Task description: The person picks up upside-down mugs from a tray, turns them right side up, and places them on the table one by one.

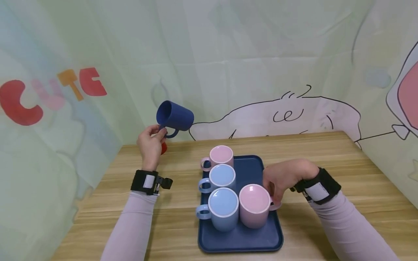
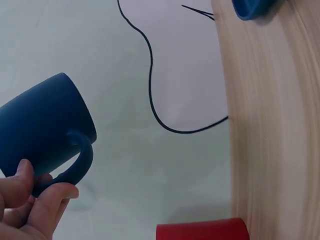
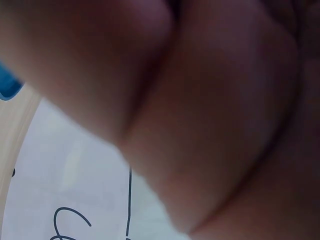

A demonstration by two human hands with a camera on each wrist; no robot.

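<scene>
The left hand [image 1: 151, 143] holds the dark mug [image 1: 179, 117] up by its handle [image 2: 86, 162]. That mug is tipped sideways, with its mouth to the left. The tray [image 1: 241, 244] is lower down, to its right. There, well apart, the right hand [image 1: 289, 175] pinches the front pink mug [image 1: 254, 214] by the handle.
</scene>
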